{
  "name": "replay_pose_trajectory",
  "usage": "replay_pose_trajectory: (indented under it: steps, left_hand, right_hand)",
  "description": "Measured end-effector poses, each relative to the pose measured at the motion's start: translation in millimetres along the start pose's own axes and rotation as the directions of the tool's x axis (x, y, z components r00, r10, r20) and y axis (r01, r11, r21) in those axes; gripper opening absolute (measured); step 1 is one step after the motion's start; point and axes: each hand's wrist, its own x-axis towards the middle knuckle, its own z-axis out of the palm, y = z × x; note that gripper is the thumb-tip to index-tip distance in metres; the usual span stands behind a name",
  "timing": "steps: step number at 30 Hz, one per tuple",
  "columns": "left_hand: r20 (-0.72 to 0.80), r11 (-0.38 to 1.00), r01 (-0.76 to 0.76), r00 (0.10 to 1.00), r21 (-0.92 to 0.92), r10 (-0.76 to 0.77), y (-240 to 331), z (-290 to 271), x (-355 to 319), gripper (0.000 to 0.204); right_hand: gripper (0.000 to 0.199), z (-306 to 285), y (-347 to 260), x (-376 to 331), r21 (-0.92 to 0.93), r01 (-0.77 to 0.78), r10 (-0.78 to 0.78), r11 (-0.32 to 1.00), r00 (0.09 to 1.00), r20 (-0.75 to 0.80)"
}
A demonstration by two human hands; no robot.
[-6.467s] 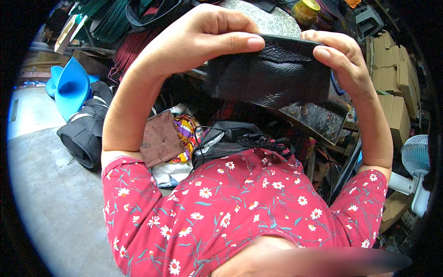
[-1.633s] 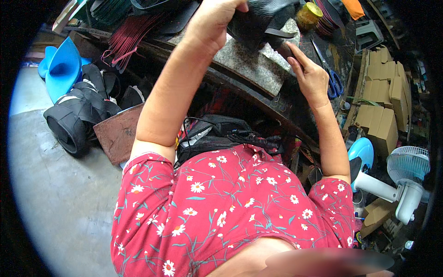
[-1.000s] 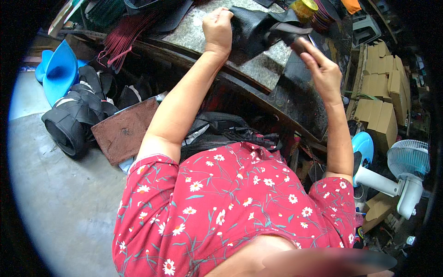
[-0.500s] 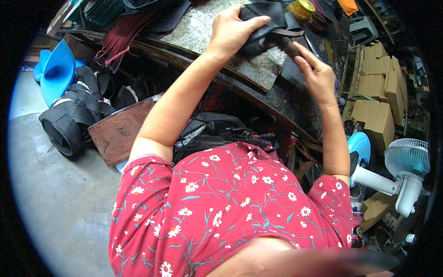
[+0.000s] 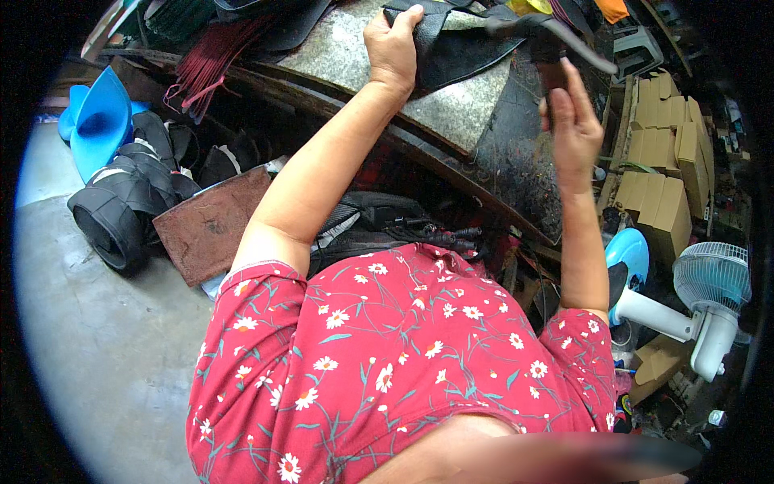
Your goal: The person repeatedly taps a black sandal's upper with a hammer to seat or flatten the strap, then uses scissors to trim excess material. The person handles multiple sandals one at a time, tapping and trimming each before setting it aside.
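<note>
My left hand (image 5: 391, 52) pinches the left end of a black piece of flexible material (image 5: 459, 58), thumb on top, at the near part of a speckled grey slab (image 5: 451, 121). The black piece spreads flat to the right over the slab, with a folded strip along its far side. Right of it, my right hand (image 5: 574, 129) is closed around the brown handle of a hammer (image 5: 552, 74). Its long, curved grey head is smeared by motion and raised above the dark worktable (image 5: 516, 169).
A bundle of dark red strips (image 5: 214, 68) hangs at the table's left. Black rolled pieces (image 5: 113, 218) and a brown board (image 5: 214, 226) lie at left. Cardboard boxes (image 5: 657, 202) and a white fan (image 5: 709, 298) stand at right. A yellow container (image 5: 532, 6) sits at the far edge.
The hammer in my right hand has moved up and to the right, away from the black piece. That piece, bunched up before, now lies spread on the slab; my left hand has shifted slightly left.
</note>
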Motion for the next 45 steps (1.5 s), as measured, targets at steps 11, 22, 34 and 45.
replay_pose_trajectory:
  steps: [11,22,34,45]
  left_hand:
    - [0.652,0.959,0.176,0.705,0.221,-0.279,43,-104,28,0.032]
    - [0.671,0.952,0.293,0.689,0.089,-0.274,12,-70,10,0.031]
    - [0.649,0.972,0.184,0.724,0.146,-0.234,50,-95,20,0.039]
    - [0.567,0.930,-0.051,0.804,0.363,-0.178,16,-86,7,0.043]
  right_hand:
    - [0.036,2,12,9,-0.367,0.146,-0.081,0.919,0.979,0.187]
    - [0.034,5,-12,3,-0.265,0.141,-0.097,0.954,0.980,0.174]
    - [0.038,12,11,-12,-0.458,0.079,0.047,0.885,0.965,0.257]
    - [0.037,15,-16,-8,-0.471,0.259,-0.140,0.843,0.952,0.272]
